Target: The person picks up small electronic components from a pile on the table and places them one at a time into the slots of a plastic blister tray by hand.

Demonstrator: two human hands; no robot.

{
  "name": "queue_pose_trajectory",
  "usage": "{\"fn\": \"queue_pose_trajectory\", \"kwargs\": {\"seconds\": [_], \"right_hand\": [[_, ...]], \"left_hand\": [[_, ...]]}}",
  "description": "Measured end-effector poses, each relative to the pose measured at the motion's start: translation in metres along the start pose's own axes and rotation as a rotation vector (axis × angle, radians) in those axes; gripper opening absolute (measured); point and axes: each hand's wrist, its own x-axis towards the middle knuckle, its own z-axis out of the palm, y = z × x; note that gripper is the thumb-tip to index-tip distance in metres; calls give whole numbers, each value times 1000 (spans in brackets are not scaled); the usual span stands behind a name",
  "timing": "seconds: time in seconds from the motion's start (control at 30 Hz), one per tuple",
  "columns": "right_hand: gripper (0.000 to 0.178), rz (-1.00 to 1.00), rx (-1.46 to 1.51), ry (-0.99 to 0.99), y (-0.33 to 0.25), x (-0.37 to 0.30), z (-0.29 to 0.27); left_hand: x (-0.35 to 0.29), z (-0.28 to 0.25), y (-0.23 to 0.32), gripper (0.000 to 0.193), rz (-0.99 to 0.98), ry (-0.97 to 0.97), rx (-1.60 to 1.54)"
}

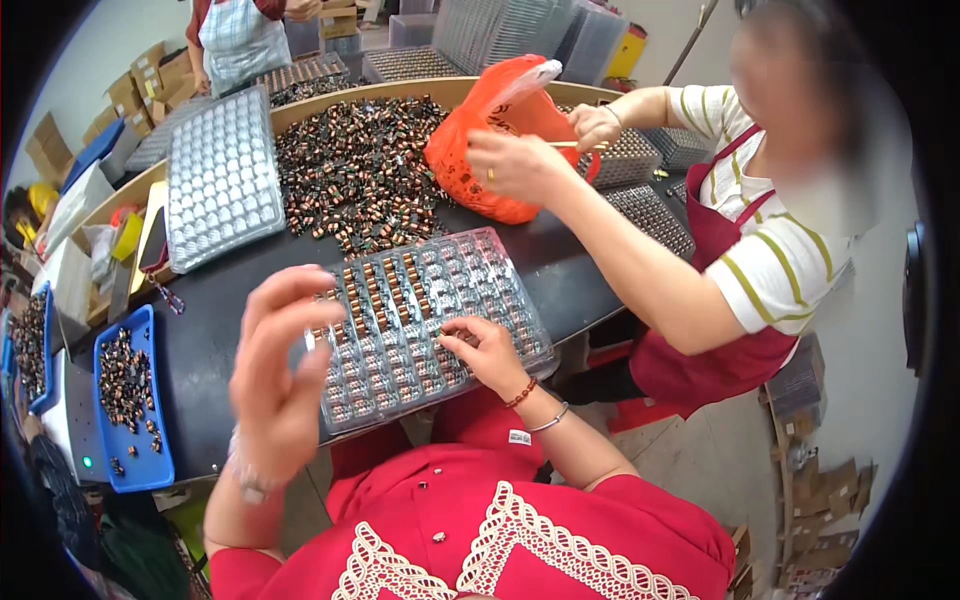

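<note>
A clear plastic tray (375, 395) with rows of small pockets lies at the table's near edge. Copper-wound coil parts (383, 296) stand in several of its upper-left rows, and smaller parts sit in other pockets. Over the tray's right-middle pockets, my right hand (485, 352) has thumb and forefinger pinched together; what lies between them is too small to make out. My left hand (280, 365) is raised above the tray's left edge, slightly blurred, with its fingers curved and apart and nothing visible in them. A big heap of loose coil parts (350, 165) spreads beyond the tray.
An empty-pocketed clear tray (222, 170) leans left of the heap. A blue bin (150, 462) holds loose coils. On the right, a co-worker (740, 260) reaches across to an orange plastic bag (480, 150). Another person (240, 45) stands at the far side.
</note>
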Motion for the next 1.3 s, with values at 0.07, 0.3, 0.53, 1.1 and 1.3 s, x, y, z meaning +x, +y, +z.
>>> {"fn": "queue_pose_trajectory", "kwargs": {"seconds": [0.07, 0.3, 0.53, 1.1, 1.3], "right_hand": [[20, 3, 8, 35, -2, -1, 2], [19, -21, 2, 10, -6, -2, 6], [19, -88, -35, 13, -1, 1, 1], [18, -404, -271, -129, -15, 41, -6], [16, -404, -397, -206, 15, 51, -16]], "left_hand": [[16, -4, 62, 8, 382, -148, -47], [-7, 29, 143, 10, 213, -55, -833], [-16, 56, 153, 6, 267, 107, -804], [0, -41, 103, 14, 345, -995, -724], [16, -20, -24, 18, -263, -438, -107]]}}
